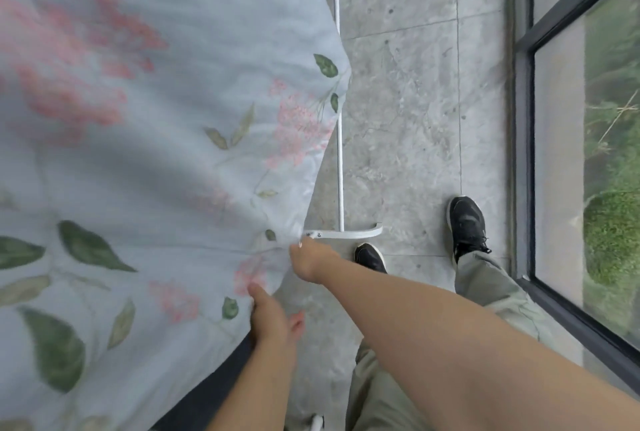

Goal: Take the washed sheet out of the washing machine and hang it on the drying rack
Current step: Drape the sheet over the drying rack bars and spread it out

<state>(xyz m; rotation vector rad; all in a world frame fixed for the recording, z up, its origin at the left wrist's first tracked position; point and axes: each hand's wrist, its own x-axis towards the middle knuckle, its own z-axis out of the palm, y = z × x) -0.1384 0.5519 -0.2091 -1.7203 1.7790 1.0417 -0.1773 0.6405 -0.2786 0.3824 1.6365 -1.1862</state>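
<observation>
Above grey tiles (415,119), both hands (272,321) (309,258) on sheet (156,160) edge

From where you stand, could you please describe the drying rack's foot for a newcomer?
Find the big flowered sheet on the left; a thin white pole runs down its right edge. The foot is the short white bar crossing the pole's bottom end on the grey floor; unlike the straight pole, its tip curves.

Pale blue floral cotton sheet (145,160) runs off left, top and bottom edges; pink print at upper left blurred. White metal drying rack (346,233) mostly hidden under it. Fingertips of right hand (309,261) buried in cloth. Grip of left hand (270,318) on the hem unclear.
</observation>
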